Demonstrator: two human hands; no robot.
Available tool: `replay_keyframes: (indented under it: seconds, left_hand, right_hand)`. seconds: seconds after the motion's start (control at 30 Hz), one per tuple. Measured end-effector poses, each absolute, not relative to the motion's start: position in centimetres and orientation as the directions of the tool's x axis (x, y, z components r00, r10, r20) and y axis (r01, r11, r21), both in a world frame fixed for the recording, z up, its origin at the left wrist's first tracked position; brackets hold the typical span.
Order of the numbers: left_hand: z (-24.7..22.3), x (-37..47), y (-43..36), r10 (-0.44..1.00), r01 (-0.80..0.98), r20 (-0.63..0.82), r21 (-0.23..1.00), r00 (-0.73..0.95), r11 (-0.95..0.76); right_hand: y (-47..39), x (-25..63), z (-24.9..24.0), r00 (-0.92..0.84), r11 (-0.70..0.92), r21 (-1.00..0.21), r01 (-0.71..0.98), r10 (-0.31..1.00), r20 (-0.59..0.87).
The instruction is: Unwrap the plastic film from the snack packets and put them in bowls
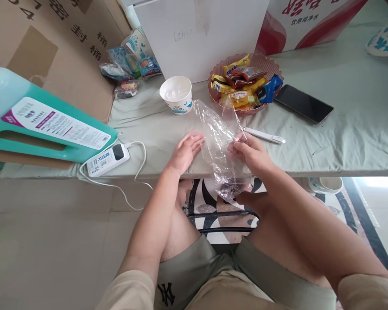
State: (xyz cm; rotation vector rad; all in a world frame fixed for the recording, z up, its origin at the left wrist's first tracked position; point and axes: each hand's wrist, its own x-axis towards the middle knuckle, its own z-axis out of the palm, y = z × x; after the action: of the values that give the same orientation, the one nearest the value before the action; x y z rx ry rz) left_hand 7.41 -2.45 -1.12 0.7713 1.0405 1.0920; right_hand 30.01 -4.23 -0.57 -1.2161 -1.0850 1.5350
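Observation:
A crumpled clear plastic bag (pixel 218 146) hangs from my right hand (pixel 249 150), whose fingers are pinched on it. Its lower end drops past the table's front edge. Just left of the bag, my left hand (pixel 186 151) is over the cloth with its fingers extended and holds nothing. Beyond my right hand lies a white, pen-like object (pixel 267 135). A paper cup (pixel 177 101) with something clear inside stands behind my left hand. Behind the bag sits a ribbed pinkish plate (pixel 278 69) of wrapped snacks (pixel 241 98).
A black phone (pixel 304 103) lies right of the plate. At the left are a green jug (pixel 48 125) and a white power bank (pixel 108 160) with a cable. Boxes (pixel 200 38) and small packets (pixel 126 69) stand behind. Another cup (pixel 384 38) is at the far right.

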Motion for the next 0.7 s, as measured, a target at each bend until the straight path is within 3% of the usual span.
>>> replay_keyframes:
  seconds: [0.17, 0.4, 0.53, 0.7]
  left_hand:
    - [-0.8, 10.1, -3.6, 0.900, -0.294, -0.309, 0.869, 0.307, 0.398]
    - [0.1, 10.3, -3.5, 0.943, -0.128, -0.327, 0.935, 0.057, 0.332]
    - [0.4, 9.4, -3.2, 0.917, -0.204, -0.378, 0.895, 0.127, 0.397]
    - [0.6, 8.6, -3.5, 0.833, 0.135, -0.461, 0.887, 0.307, 0.441]
  right_hand:
    - [-4.3, 29.2, -0.8, -0.091, -0.212, -0.966, -0.149, 0.976, -0.200]
    - [-4.6, 29.7, -0.3, -0.054, -0.158, -0.987, 0.012, 0.986, -0.159]
    - [-4.6, 29.8, -0.1, -0.122, -0.206, -0.979, 0.000, 0.971, -0.204]
    - [-4.4, 30.1, -0.3, -0.157, -0.272, -0.962, 0.038, 0.949, -0.275]
